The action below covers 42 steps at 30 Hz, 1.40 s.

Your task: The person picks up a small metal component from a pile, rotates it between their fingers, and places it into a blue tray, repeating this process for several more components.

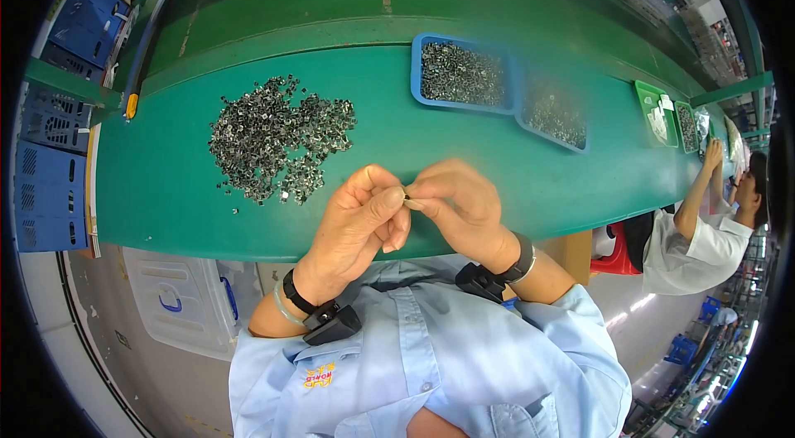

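My left hand (358, 219) and my right hand (460, 204) meet fingertip to fingertip over the near edge of the green tabletop (166, 214). Between the pinched fingers of both is a tiny dark piece (406, 197), mostly covered by the fingertips, so its exact shape cannot be made out. To the left and beyond my hands spreads a loose pile of small black and silver metal parts (265, 136). Farther off, a blue tray (416, 74) holds many similar small parts. Another blue tray (551, 140) of shiny small parts adjoins it, partly blurred.
At the right are a green tray (650, 119) with white pieces and a small green bin (687, 127). A seated co-worker (696, 247) works there. A yellow-ended blade tool (132, 103) lies far left, near blue crates (51, 198). A lidded clear box (178, 301) stands below the table.
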{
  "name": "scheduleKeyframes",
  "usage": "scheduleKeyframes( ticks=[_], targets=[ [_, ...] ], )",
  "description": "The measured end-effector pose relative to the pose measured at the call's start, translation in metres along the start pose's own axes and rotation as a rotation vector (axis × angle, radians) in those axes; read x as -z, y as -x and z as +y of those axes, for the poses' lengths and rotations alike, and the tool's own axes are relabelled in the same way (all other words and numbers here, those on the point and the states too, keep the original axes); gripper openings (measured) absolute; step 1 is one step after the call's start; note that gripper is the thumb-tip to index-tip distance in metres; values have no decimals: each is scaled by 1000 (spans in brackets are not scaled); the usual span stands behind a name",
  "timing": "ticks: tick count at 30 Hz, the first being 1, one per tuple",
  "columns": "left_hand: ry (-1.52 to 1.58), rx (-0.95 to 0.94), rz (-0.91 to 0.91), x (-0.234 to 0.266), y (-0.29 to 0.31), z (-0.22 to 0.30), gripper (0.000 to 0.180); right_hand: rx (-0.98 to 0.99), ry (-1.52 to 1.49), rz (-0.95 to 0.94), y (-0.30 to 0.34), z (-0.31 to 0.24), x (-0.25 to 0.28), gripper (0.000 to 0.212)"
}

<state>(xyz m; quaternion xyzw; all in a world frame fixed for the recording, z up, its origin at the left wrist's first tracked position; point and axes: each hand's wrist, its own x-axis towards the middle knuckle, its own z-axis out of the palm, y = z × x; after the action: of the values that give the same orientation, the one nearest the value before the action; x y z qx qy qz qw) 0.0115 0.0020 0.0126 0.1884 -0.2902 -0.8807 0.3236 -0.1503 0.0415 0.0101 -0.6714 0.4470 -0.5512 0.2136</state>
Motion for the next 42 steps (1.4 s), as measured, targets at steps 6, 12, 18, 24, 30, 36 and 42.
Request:
scheduleKeyframes(
  ticks=[6,12,18,24,30,36,42],
  targets=[
    [5,21,3,-2,-1,3,21,-132,-129,26,1,3,-1,13],
    [-24,13,35,-3,-3,3,17,-164,-165,5,2,6,-2,12],
    [-68,-22,74,1,-6,0,14,-108,-25,22,1,4,-6,12],
    [-87,9,75,3,-9,0,14,-53,88,37,-4,5,-4,13],
    [-6,27,157,18,-1,2,17,-74,371,46,-52,38,33,11],
    [-35,42,217,39,9,3,21,42,573,-136,-95,69,31,16],
    [-15,-44,263,43,14,9,36,175,493,-439,-108,76,-35,25]
  ],
)
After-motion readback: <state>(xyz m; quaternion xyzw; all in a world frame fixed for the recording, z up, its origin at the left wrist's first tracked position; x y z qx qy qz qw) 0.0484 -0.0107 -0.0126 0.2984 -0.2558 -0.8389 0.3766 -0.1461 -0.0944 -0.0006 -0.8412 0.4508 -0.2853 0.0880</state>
